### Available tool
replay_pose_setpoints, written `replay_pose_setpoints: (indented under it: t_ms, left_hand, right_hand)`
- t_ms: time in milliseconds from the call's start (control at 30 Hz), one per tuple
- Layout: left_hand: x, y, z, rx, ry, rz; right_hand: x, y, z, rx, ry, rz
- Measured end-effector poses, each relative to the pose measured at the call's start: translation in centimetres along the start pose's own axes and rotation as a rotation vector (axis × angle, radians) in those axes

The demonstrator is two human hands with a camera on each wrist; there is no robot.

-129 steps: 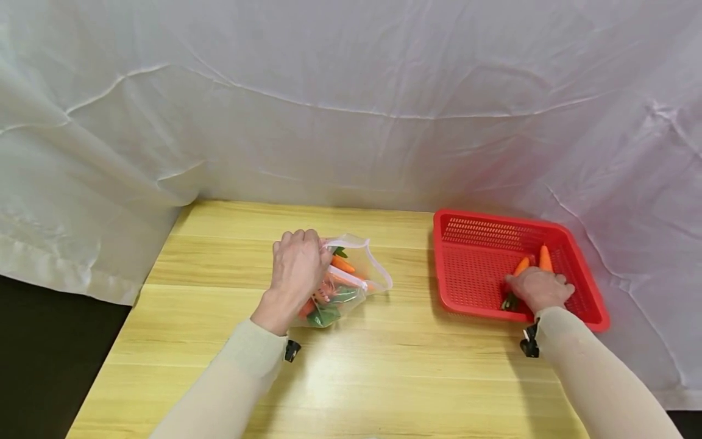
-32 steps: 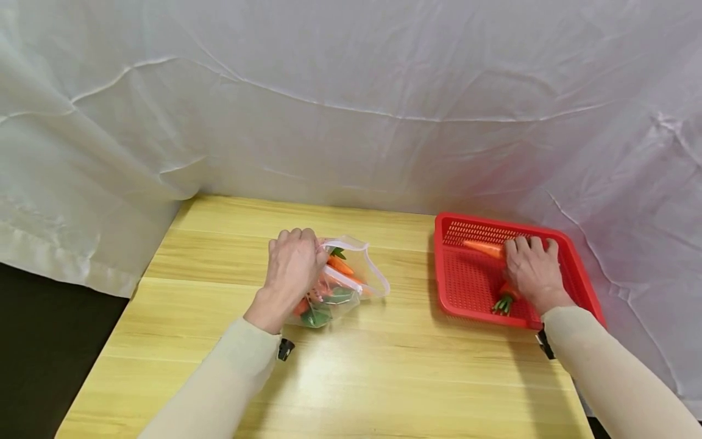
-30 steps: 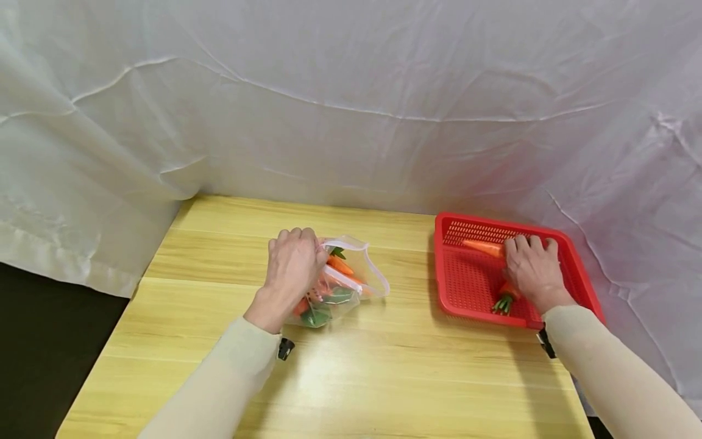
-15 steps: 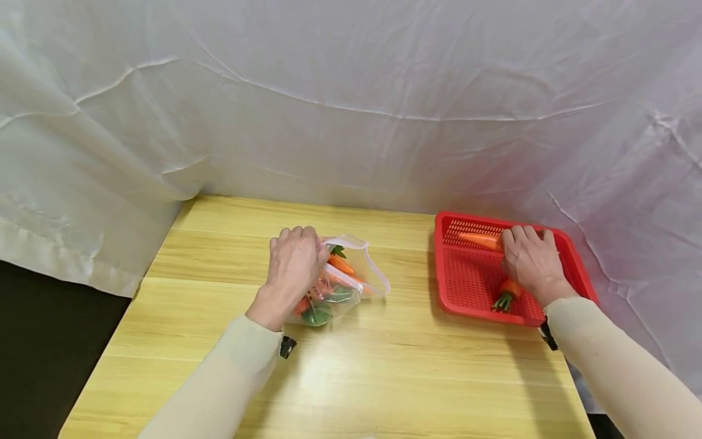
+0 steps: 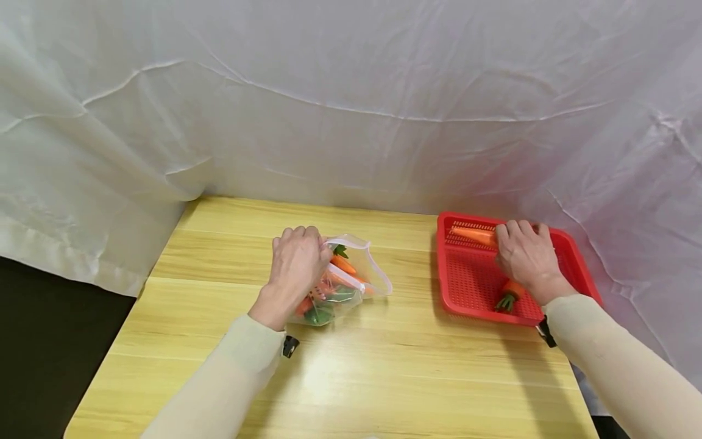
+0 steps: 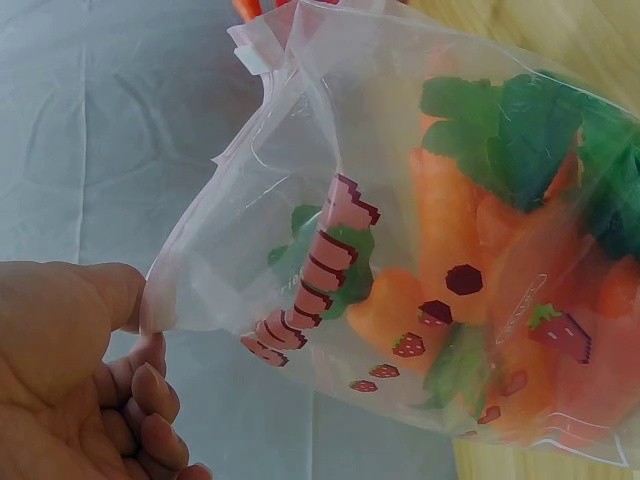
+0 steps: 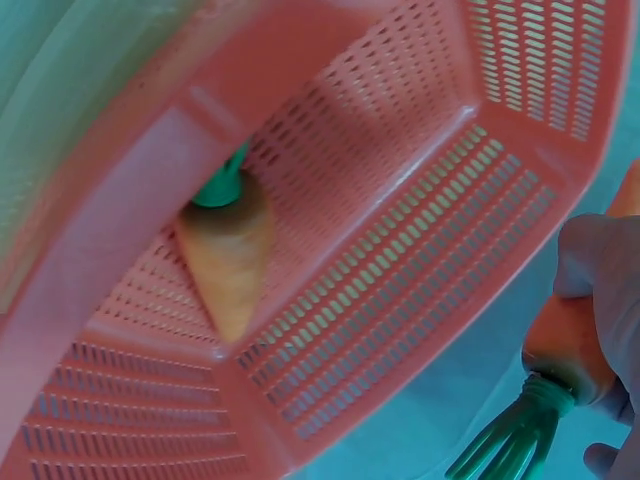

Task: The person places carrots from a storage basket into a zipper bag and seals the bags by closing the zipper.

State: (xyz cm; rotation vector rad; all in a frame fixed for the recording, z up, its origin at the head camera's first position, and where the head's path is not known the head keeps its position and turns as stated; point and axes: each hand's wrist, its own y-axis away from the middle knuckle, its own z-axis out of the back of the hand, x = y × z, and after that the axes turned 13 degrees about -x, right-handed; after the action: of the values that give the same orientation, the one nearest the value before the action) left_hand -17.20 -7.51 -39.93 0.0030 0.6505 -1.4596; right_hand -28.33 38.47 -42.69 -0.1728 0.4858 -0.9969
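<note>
My left hand (image 5: 296, 262) pinches the edge of a clear zip bag (image 6: 320, 150) printed with small strawberries. Through its film I see carrots (image 6: 450, 220) with green leaves. The bag's mouth gapes to the right in the head view. My right hand (image 5: 528, 256) grips an orange carrot (image 5: 474, 236) with a green top, its tip pointing left. In the right wrist view this carrot (image 7: 560, 345) is beyond the rim of the red basket (image 5: 443, 268). Another carrot (image 7: 230, 260) lies on the basket floor, partly hidden by my right hand in the head view.
Bag and basket rest on a light wooden table (image 5: 384, 378), with the basket at its right side. A pale cloth (image 5: 351, 146) hangs behind and along both sides. The table's left edge borders a dark area (image 5: 49, 341).
My right hand has gone from low in the basket to its back side, gripping a carrot. Over the last second that carrot has shifted left and up. The left hand stays on the bag.
</note>
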Motion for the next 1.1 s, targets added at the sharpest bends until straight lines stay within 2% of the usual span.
replay_pose_setpoints:
  t_ms: [500, 933, 1100]
  left_hand:
    - [-0.1, -0.1, 0.1, -0.032, 0.01, -0.009]
    - [-0.1, 0.0, 0.2, -0.035, 0.034, 0.002]
    - [-0.2, -0.1, 0.1, -0.033, 0.034, 0.001]
  right_hand:
    - [3.1, -1.9, 3.1, -0.005, 0.006, 0.009]
    - [6.3, -3.3, 5.2, -0.084, 0.019, 0.093]
    - [7.3, -3.7, 5.9, -0.144, 0.009, 0.119]
